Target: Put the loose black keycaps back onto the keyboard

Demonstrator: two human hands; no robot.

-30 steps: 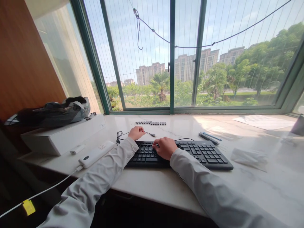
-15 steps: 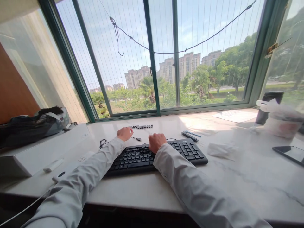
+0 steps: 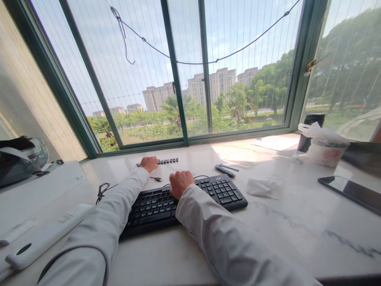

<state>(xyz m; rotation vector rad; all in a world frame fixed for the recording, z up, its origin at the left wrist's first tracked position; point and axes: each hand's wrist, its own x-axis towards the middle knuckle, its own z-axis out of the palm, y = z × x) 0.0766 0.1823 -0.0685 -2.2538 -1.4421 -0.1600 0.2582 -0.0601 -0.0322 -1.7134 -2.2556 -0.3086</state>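
Observation:
A black keyboard (image 3: 154, 210) lies at a slant on the white marble-patterned tabletop, its number pad at the right end. My right hand (image 3: 181, 184) rests over the keyboard's upper middle, fingers curled down and closed; whatever lies under them is hidden. Beyond the keyboard, a row of small black keycaps (image 3: 169, 161) stretches along the table. My left hand (image 3: 149, 163) is at the left part of this row, fingers bent down and pinched together over it. Anything between those fingertips is too small to make out. A cable with a USB plug (image 3: 156, 179) lies between the left hand and the keyboard.
Right of the keyboard are a dark pen-like tool (image 3: 225, 171), a blue stick (image 3: 229, 167), a crumpled tissue (image 3: 263, 187) and a phone (image 3: 351, 194). A bagged tub (image 3: 326, 151) stands behind. Left are a white box (image 3: 38, 194) with a helmet (image 3: 25, 159) and a white device (image 3: 49, 234).
The view has shifted, so the scene sits further left. My left hand has moved from beside the keycap row onto its left part. My right hand stays curled over the keyboard.

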